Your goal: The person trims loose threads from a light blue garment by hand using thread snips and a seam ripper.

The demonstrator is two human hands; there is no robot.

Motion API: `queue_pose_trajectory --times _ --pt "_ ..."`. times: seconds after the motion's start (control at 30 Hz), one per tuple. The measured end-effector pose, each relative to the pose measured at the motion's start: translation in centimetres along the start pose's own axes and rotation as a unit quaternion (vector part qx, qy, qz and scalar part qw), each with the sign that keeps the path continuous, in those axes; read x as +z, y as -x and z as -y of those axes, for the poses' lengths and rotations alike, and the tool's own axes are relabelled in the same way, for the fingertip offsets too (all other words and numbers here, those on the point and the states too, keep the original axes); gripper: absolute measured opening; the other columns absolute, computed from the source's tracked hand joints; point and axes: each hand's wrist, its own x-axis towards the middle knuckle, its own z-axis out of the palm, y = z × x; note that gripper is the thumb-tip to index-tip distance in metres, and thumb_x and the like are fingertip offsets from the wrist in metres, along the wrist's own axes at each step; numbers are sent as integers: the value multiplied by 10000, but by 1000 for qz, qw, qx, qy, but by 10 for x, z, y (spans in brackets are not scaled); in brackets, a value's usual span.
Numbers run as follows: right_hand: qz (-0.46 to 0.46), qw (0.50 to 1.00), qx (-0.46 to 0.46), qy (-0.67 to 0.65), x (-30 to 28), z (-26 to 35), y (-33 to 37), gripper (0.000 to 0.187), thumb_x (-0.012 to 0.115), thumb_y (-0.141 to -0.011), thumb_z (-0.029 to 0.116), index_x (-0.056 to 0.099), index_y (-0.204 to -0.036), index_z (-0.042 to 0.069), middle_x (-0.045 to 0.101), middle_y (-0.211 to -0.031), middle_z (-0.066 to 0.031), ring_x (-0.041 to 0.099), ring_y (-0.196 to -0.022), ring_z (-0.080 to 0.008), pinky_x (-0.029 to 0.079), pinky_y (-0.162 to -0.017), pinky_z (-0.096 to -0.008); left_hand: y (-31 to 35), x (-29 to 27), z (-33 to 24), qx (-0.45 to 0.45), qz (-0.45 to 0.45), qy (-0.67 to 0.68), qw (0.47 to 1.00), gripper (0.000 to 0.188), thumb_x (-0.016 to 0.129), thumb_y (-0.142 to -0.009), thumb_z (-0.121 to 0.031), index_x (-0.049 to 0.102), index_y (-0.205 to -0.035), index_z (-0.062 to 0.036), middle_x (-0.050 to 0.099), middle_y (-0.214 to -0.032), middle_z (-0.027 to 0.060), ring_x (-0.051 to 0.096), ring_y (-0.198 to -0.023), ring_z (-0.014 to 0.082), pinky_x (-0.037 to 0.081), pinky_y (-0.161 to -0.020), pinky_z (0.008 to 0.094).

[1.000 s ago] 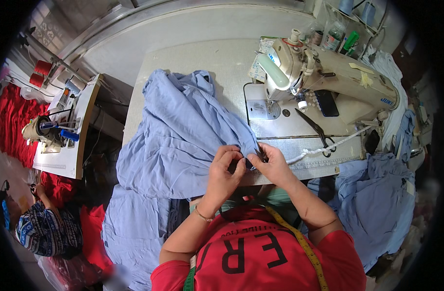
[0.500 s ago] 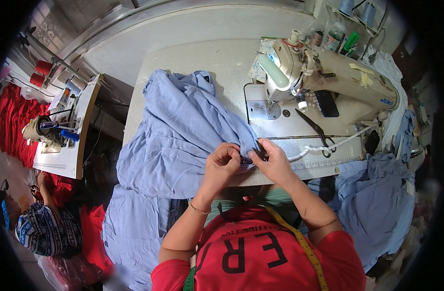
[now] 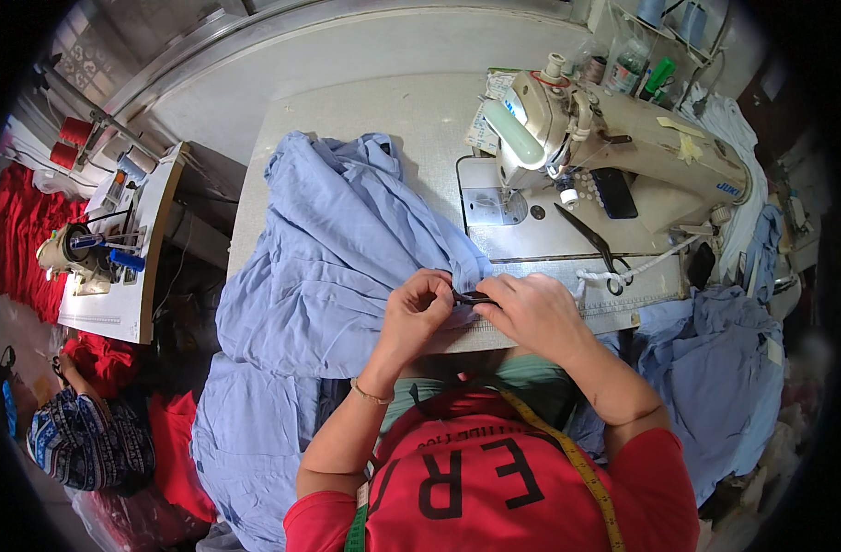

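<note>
A light blue garment [image 3: 333, 235] lies bunched over the table, its narrower end reaching toward my hands. At that end, my left hand [image 3: 418, 308] is closed in a pinch at the cloth's edge; the exact spot between the fingertips is hidden. My right hand [image 3: 535, 308] is closed around small dark thread snips [image 3: 475, 297], whose tips point left to the left fingertips. Beyond the hands stands a sewing machine [image 3: 650, 138] with a metal needle plate [image 3: 494, 207]. Black scissors [image 3: 590, 235] lie on its bed, right of the needle.
A phone [image 3: 614, 193] rests under the machine arm. A twisted white cord [image 3: 655, 264] crosses the table [image 3: 333, 110] at the right. More blue garments hang at the left [image 3: 255, 432] and right [image 3: 715, 368]. Another person's arm [image 3: 80, 377] shows by a second machine [image 3: 75, 253].
My right hand has turned over and let go of the cloth's edge, bringing the snips across to the left fingertips. The left hand keeps its pinch. The whole view has shifted slightly.
</note>
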Motion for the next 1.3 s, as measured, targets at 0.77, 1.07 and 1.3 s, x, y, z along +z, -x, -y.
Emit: queue_pose_trajectory --times 0.77,1.07,1.3 --pt "-28 803 229 -550 44 -5 -5 531 675 -779 59 446 -1258 53 569 -1080 -93 567 -945 -176 438 -823 -285 4 3 -2 61 -4 0 998 51 562 -836 4 590 -794 5 552 -992 20 493 -760 49 410 -708 191" --pt "28 778 209 -592 46 -9 -3 492 569 -798 -54 425 -1264 13 499 -1182 -58 462 -1071 -102 369 -929 -251 6 -3 -11 4 127 50 991 46 538 -810 -15 524 -849 2 580 -915 99 545 -706 168 455 -626 289" --pt "23 777 189 -600 42 -6 6 488 554 -807 -53 409 -1269 11 476 -1180 -44 453 -1065 -104 349 -949 -253 -24 -50 -30 302 -55 -480 822 169 600 -704 7 476 -819 -4 478 -712 150 513 -659 331 426 -585 412"
